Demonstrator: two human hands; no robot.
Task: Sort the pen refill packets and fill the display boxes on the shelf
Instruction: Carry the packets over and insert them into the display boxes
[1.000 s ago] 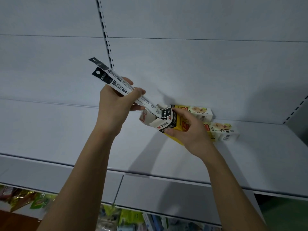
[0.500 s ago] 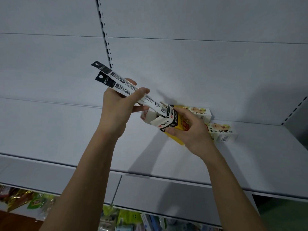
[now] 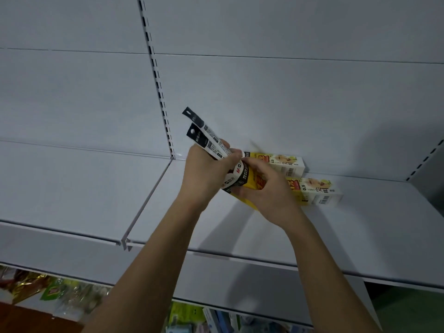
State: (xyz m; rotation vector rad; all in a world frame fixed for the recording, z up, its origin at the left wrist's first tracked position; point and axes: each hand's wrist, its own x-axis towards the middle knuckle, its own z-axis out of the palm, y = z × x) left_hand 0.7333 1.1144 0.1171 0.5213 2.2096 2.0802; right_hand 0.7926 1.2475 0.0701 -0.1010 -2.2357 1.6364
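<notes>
My left hand (image 3: pixel 204 174) grips two long black-and-white pen refill packets (image 3: pixel 204 134), whose black hanging tabs stick up to the left while their lower ends run down into the open top of a yellow and white display box (image 3: pixel 242 179). My right hand (image 3: pixel 266 188) holds that box from the right, just above the white shelf (image 3: pixel 360 224). The two hands touch at the box's mouth. Two more display boxes lie on the shelf behind: one (image 3: pixel 286 164) against the back panel, the other (image 3: pixel 314 191) a little nearer and to the right.
The white shelf continues left past a seam (image 3: pixel 146 200). A slotted upright (image 3: pixel 156 75) runs up the back panel. A side wall (image 3: pixel 430 169) closes the shelf at far right. Below the shelf edge, coloured goods (image 3: pixel 48 292) lie on a lower level.
The packets have slid further into the box, so less of them shows above my left hand. Both hands have come closer together and lower toward the shelf.
</notes>
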